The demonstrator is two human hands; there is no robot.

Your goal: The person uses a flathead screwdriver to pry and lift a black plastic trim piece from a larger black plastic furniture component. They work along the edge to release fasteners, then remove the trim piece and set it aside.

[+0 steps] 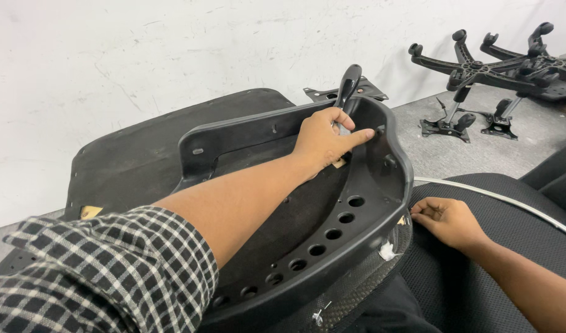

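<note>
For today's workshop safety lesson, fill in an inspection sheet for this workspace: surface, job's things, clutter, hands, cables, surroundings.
Surface: grey concrete floor.
Job's things: black plastic chair frame with a row of holes, lying on a black seat pad.
Clutter: black mesh cushion beside the frame.
Hands: left hand grips a black-handled tool at the frame's rim; right hand rests on the mesh.
Cables: nothing seen.
Surroundings: white wall; black chair bases upside down.

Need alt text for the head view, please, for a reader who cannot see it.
A person's left hand presses on the inner rim of a black plastic chair frame, forefinger extended beside a black lever. The right hand rests on black mesh fabric; chair bases lie by the wall.
</note>
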